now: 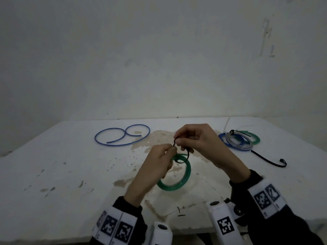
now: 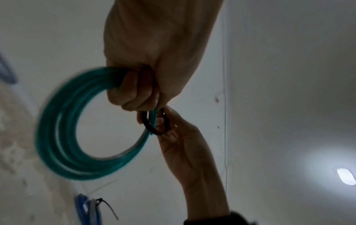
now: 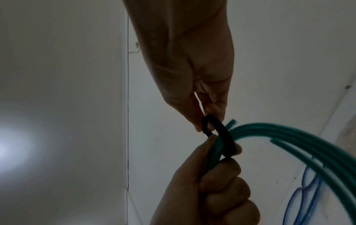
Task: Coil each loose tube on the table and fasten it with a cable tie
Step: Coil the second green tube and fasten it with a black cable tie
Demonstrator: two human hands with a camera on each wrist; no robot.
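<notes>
Holding a coiled green tube [image 1: 178, 177] above the table [image 1: 70, 174], the left hand [image 1: 155, 167] is gripping its bunched loops while the right hand [image 1: 198, 144] is pinching a black cable tie [image 3: 221, 137] looped around them; the tube looks light and springy, best held where loops cross

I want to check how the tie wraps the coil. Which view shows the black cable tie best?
The right wrist view: the black cable tie loops over the green coil close up, pinched by the right hand. The left wrist view shows it smaller; in the head view, the hands mostly hide it.
</notes>
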